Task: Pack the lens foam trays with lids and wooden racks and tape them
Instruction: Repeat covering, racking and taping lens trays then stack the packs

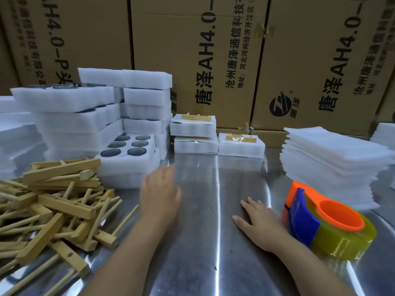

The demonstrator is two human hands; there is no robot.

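A white lens foam tray (128, 154) with six dark lenses lies on top of a low stack at centre left. My left hand (160, 193) hovers blurred just right of it, fingers relaxed, holding nothing. My right hand (258, 225) rests flat on the metal table (203, 242), touching the orange and blue tape dispenser (327, 223) with its roll of clear tape. Wooden racks (53, 204) lie in a loose pile at the left. Thin foam lids (333, 163) are stacked at the right. Three taped packs (241, 145) with racks on top sit at the back.
Tall stacks of filled foam trays (81, 116) stand behind the rack pile. More foam sheets (15, 135) are at the far left and far right edge. Large cardboard boxes (203, 60) form a wall along the back of the table.
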